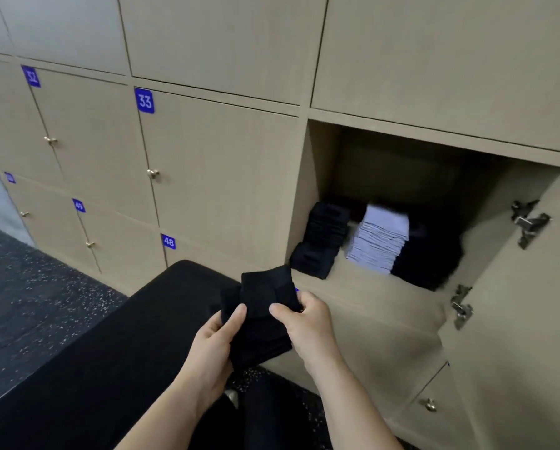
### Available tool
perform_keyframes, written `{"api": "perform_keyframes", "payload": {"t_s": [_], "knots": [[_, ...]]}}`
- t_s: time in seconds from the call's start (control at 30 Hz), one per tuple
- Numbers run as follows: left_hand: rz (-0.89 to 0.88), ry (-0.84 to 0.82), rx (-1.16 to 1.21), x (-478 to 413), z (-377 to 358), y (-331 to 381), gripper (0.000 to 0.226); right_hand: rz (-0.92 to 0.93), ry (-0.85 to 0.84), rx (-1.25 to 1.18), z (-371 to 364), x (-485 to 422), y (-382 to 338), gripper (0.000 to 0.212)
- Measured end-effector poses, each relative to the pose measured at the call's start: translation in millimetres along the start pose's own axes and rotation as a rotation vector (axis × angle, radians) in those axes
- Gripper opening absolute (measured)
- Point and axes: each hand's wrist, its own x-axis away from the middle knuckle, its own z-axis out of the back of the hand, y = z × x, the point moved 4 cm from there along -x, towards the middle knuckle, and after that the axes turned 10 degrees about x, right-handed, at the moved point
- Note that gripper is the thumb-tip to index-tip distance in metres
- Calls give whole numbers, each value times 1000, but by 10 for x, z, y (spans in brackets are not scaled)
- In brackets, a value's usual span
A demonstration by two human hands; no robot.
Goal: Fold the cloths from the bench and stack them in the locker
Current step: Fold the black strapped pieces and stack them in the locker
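Observation:
A small folded black cloth (260, 311) is held in the air between both hands, above the end of the black bench (116, 352). My left hand (215, 339) grips its left edge with the thumb on top. My right hand (304, 323) pinches its right side. Just beyond the cloth stands the open locker (369, 280). Inside it sit a stack of black folded cloths (325, 235) on the left, a tall stack of pale lilac cloths (379, 240) in the middle and a dark pile (427, 254) on the right.
The locker's door (515, 319) hangs open to the right, with metal hinges (528, 222) on its inner face. Closed beige lockers numbered 32, 33, 48 and 49 with small brass knobs (153, 173) fill the wall on the left. Dark speckled floor (28, 303) lies left of the bench.

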Motion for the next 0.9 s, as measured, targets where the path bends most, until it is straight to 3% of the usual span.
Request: {"api": "perform_keyframes", "payload": {"t_s": [0.13, 0.4, 0.57, 0.73, 0.9], "knots": [[41, -26, 14, -101, -131, -218, 29, -6, 27, 13, 235, -55, 127, 5], [8, 3, -8, -407, -231, -343, 27, -29, -50, 9, 400, -299, 276, 25], [-42, 38, -5, -646, -285, -393, 27, -33, 50, 57, 402, -484, 426, 33], [-61, 55, 21, -869, -330, -475, 28, -34, 207, 41, 413, -699, 573, 12], [-76, 40, 45, -1133, -414, -492, 28, -55, 239, -245, 495, -961, 584, 3]]}}
